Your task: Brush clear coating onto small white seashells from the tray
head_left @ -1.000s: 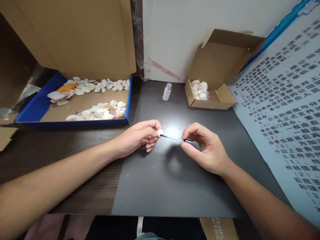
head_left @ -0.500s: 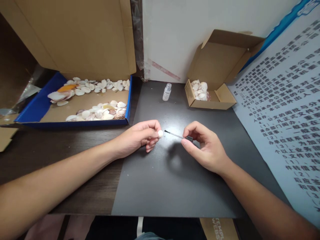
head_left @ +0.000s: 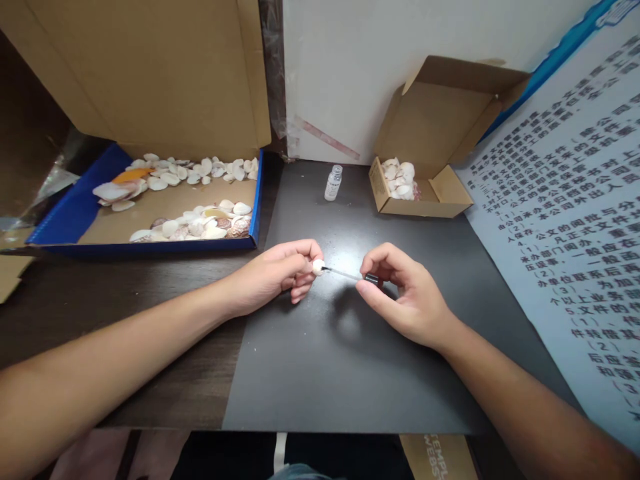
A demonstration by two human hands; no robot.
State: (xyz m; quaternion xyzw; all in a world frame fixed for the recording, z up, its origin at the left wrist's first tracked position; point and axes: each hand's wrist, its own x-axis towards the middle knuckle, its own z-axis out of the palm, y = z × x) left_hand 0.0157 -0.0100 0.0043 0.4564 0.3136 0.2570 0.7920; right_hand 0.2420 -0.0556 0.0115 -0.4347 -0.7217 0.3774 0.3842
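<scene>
Between the thumb and fingers of my left hand is a small white shell. My right hand pinches the black cap of a thin brush, whose dark tip touches the shell's right side. Behind both hands, a small clear glass bottle stands uncapped on the dark grey mat.
An open blue-edged box with many shells lies at the left. At the back right, a small cardboard box holds white shells. A printed sheet slopes along the right side, and a white panel stands behind.
My right hand has moved slightly left, bringing the brush tip from a short gap away into contact with the shell. My left hand has barely shifted.
</scene>
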